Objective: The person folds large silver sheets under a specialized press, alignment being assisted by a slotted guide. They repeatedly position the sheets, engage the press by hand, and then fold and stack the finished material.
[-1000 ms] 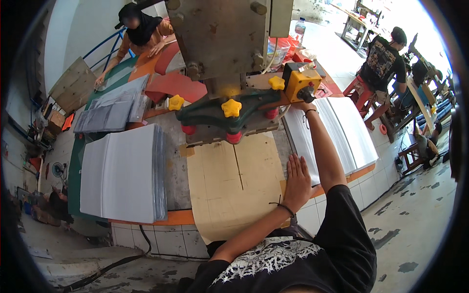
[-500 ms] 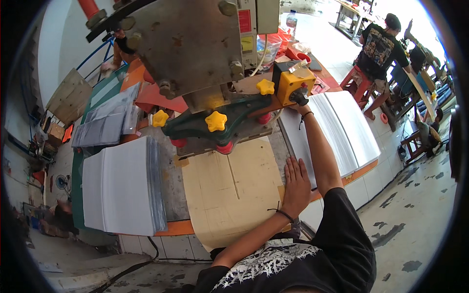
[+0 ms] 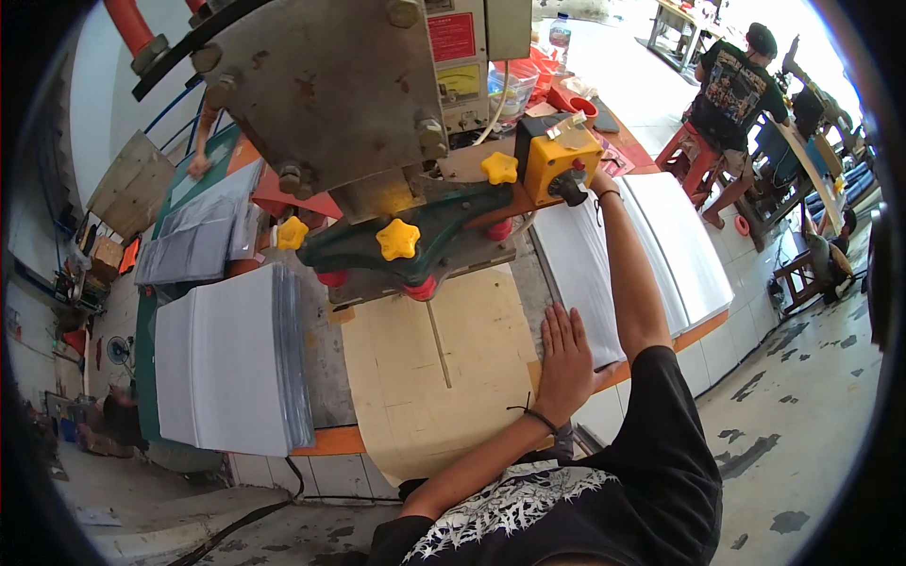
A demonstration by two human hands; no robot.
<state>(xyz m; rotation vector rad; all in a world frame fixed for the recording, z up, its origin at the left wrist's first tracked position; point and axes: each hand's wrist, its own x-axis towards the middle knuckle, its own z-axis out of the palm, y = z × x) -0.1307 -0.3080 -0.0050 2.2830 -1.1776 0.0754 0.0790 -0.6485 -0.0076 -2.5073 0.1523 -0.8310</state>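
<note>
Our right hand point(image 3: 604, 183) has shifted from the black knob point(image 3: 572, 190) to the yellow control box's point(image 3: 555, 162) right side; we cannot tell its grip. Below the green bracket point(image 3: 453, 223), our cream sheet point(image 3: 396, 373) lies on the table point(image 3: 330, 396). Beside it, our left hand point(image 3: 566, 368) rests flat, fingers straight, slightly spread.

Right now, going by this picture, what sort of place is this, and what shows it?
Probably a small workshop: a heavy press-like machine with yellow star-shaped knobs overhangs the table, stacks of white sheets lie on either side, and another person sits farther back.
</note>
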